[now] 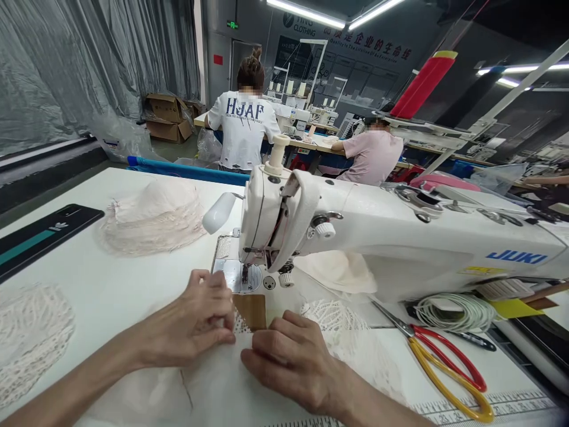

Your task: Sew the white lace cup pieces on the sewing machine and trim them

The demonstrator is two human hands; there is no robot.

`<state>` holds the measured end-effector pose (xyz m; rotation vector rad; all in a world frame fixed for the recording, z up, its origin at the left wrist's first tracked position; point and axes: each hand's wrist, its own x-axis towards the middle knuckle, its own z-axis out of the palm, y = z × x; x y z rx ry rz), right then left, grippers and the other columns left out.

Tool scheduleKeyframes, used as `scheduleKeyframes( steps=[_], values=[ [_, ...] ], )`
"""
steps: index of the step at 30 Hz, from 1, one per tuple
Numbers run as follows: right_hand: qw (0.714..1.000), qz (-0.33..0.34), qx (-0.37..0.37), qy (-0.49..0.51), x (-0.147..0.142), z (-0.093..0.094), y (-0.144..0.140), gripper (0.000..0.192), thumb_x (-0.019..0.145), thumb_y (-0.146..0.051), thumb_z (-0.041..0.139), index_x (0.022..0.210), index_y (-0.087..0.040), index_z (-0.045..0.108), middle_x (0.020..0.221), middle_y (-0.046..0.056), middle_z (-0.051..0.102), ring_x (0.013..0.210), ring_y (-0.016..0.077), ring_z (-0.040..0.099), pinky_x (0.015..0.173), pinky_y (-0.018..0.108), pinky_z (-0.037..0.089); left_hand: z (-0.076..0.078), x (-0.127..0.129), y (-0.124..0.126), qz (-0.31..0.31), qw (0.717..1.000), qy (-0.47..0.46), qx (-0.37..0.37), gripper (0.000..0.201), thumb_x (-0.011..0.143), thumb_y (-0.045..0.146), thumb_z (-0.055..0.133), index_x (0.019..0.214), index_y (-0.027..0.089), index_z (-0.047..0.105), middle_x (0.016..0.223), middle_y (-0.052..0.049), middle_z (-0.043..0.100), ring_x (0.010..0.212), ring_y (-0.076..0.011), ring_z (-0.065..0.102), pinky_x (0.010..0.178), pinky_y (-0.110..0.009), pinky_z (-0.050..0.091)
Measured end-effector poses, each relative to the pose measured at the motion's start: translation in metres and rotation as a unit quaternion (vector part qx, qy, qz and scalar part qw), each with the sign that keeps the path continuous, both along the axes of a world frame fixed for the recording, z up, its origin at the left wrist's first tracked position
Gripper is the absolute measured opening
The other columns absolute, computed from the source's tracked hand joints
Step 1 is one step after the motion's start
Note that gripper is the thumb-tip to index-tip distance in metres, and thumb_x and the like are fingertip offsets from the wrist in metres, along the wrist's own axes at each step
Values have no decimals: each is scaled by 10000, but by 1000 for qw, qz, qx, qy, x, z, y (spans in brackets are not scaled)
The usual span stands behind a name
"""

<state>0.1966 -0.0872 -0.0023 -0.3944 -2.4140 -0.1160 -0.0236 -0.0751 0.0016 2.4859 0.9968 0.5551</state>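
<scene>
Two bare hands press flat on a piece of white lace fabric (338, 320) just in front of the needle plate (235, 274) of a white JUKI sewing machine (400, 237), the fingers curled down to pin the cloth against the table (111, 279). The left hand (195, 323) lies with its fingertips bent onto the fabric's edge just beside a small tan patch (253, 309), closed down on the cloth rather than gripping it; the right hand (293, 359) rests knuckles-up immediately to its right, fingers folded over the same piece, the two hands near each other but not touching. The hold looks meant to keep the thin material smooth and lined up toward the presser foot (244, 274), which stands just beyond the fingertips; whether the fabric already reaches under it cannot be told. Within easy reach on the right lie scissors with red and yellow handles (448, 367), blades pointing toward the machine, beside a coil of white cord (453, 311). A stack of pale lace cups (153, 216) sits to the left of the machine head, and another lace piece (31, 338) lies at the table's near left edge, close to a dark phone-like slab (40, 237). An empty thread spool pin carries a cream cone (278, 155) on top of the machine. Behind, a person in a white printed T-shirt (242, 127) stands facing away, and a second person in a pink top (371, 157) sits at another bench.
</scene>
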Motion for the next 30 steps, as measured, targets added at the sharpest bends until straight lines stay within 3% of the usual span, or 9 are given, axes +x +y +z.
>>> scheduleKeyframes(
  steps=[1,3,5,7,10,14,19,24,30],
  values=[
    [1000,-2,-1,-3,0,1,0,182,859,-70,488,807,-148,643,705,-4,626,552,98,441,473,268,287,1,-2,1,8,1000,-1,5,198,909,304,455,793,241,601,819,-3,600,882,-191,489,807,-331,418],
    [1000,-6,5,1,0,1,-1,161,846,-78,515,804,-163,645,711,-14,629,552,94,443,480,264,298,2,-2,1,3,1000,-3,15,164,908,301,456,948,254,608,964,-23,612,1004,-207,468,857,-350,420],
    [999,-3,19,25,-1,-1,-1,124,807,-77,576,776,-178,641,692,-32,624,558,89,453,494,259,315,2,2,-1,-19,1000,-7,14,294,907,285,457,1193,275,522,1124,-44,578,1101,-212,445,887,-348,432],
    [999,1,31,45,-2,-3,-2,120,783,-70,607,751,-183,634,678,-41,616,558,86,453,499,259,317,0,6,-2,-48,999,-8,-15,403,899,278,478,1300,296,437,1113,-46,577,1043,-193,495,835,-300,473],
    [999,6,24,22,0,-3,-1,123,821,-76,566,787,-171,635,704,-30,618,560,89,446,490,265,299,-1,1,0,-28,997,-9,-70,355,881,308,516,1235,312,503,912,-12,584,896,-170,528,755,-259,498],
    [1000,10,12,-8,3,-1,3,164,870,-67,486,818,-132,627,722,-1,613,571,101,432,490,272,274,6,-14,8,39,989,13,-143,190,878,376,510,955,263,642,916,-16,569,968,-203,483,832,-312,460],
    [997,23,-29,-66,3,-5,6,215,873,-49,457,757,-111,627,680,19,577,589,114,435,500,275,263,10,-9,12,84,976,-10,-199,243,873,400,505,757,205,593,844,-2,601,849,-195,523,743,-289,437],
    [990,29,-61,-124,4,-9,7,244,887,-49,430,770,-119,632,699,19,566,615,121,447,515,276,271,-3,3,11,143,981,16,-132,199,887,320,464,777,212,590,757,13,646,710,-184,547,664,-295,400],
    [992,-6,-60,-115,6,-12,11,235,901,-66,420,778,-128,611,737,15,570,623,118,427,514,278,258,-12,4,14,168,982,38,-75,238,894,341,439,756,206,577,726,19,649,664,-175,547,631,-292,388]
  ],
)
